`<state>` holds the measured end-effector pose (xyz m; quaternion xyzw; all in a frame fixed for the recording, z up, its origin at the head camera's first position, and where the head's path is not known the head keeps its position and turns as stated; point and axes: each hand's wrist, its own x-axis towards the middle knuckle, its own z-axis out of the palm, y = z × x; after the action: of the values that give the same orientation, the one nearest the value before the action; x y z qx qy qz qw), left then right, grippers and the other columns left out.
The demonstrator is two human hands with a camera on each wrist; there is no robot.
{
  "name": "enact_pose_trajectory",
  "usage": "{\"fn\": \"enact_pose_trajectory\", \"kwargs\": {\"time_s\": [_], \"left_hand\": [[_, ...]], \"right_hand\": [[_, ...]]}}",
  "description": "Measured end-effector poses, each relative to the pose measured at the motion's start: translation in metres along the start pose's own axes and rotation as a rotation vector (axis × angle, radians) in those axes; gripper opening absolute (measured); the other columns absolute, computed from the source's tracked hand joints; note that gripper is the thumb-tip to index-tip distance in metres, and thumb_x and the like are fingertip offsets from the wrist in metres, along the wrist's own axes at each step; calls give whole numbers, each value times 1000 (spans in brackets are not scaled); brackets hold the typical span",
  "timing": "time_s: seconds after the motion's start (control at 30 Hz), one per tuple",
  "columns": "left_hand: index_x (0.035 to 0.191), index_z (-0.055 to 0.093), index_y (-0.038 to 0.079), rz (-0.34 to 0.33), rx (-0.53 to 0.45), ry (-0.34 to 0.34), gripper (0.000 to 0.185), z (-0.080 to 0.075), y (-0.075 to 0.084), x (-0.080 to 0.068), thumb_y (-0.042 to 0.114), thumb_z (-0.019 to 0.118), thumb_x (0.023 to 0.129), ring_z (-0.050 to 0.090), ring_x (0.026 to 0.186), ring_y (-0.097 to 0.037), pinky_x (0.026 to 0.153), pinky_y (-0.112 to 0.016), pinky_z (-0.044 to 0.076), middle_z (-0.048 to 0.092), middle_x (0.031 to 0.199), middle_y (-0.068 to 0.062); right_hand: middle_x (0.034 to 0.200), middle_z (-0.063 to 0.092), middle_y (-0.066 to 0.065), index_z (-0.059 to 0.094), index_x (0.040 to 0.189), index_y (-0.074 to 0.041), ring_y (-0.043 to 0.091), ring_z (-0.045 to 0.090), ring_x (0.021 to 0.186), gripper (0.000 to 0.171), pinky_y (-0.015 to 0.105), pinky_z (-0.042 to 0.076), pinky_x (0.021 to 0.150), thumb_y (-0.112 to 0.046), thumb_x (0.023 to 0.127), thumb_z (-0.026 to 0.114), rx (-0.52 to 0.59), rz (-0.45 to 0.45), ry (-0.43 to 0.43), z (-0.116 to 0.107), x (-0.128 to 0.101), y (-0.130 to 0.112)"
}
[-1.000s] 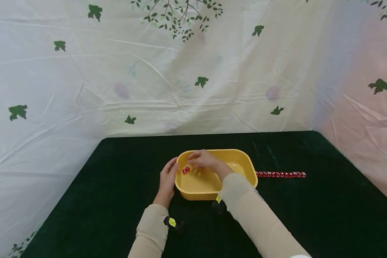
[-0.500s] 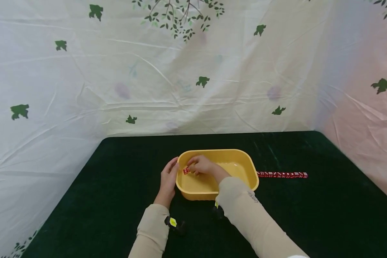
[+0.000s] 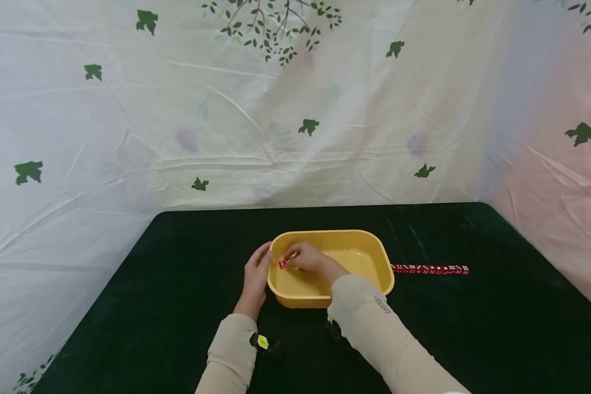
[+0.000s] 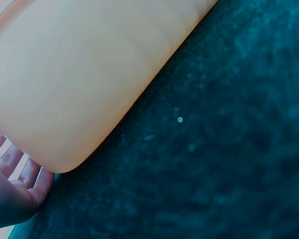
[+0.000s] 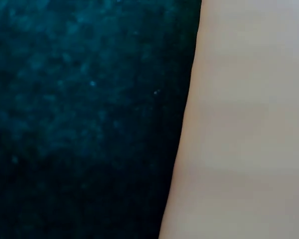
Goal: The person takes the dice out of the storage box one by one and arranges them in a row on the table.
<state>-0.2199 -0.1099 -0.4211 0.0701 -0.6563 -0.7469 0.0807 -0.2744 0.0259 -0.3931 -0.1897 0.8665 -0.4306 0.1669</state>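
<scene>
My left hand (image 3: 256,279) rests against the outer left end of a yellow plastic tub (image 3: 302,301). The left wrist view shows its fingers (image 4: 27,174) lying along the tub's end wall (image 4: 89,84). Inside the tub, at its left end, my right hand (image 3: 307,257) pinches small red dice (image 3: 283,264) with white pips between thumb and fingertips. Those fingers partly cover the dice. Only the tub's side wall (image 5: 244,119) and dark cloth show in the right wrist view, with the right hand out of its sight.
A straight row of red dice (image 3: 430,270) extends rightward from the tub's right side. Dark green cloth (image 3: 187,306) covers the table. Behind it hangs a pale curtain (image 3: 246,180) with green leaf prints.
My right hand has come down and slightly left onto the dice, which now sit at its fingertips a little nearer to me. My left hand and the tub have stayed in place.
</scene>
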Motion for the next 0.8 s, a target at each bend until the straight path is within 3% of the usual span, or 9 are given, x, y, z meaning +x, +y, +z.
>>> {"fn": "enact_pose_trajectory", "kwargs": {"time_s": [0.8], "left_hand": [[122, 46, 15, -2, 7, 2, 34, 0, 1, 0, 26, 46, 90, 45, 107, -19, 88, -33, 38, 44, 123, -4]], "right_hand": [[78, 54, 4, 64, 89, -6, 16, 47, 60, 11, 22, 41, 53, -6, 80, 60, -63, 9, 11, 0, 0, 0]]}}
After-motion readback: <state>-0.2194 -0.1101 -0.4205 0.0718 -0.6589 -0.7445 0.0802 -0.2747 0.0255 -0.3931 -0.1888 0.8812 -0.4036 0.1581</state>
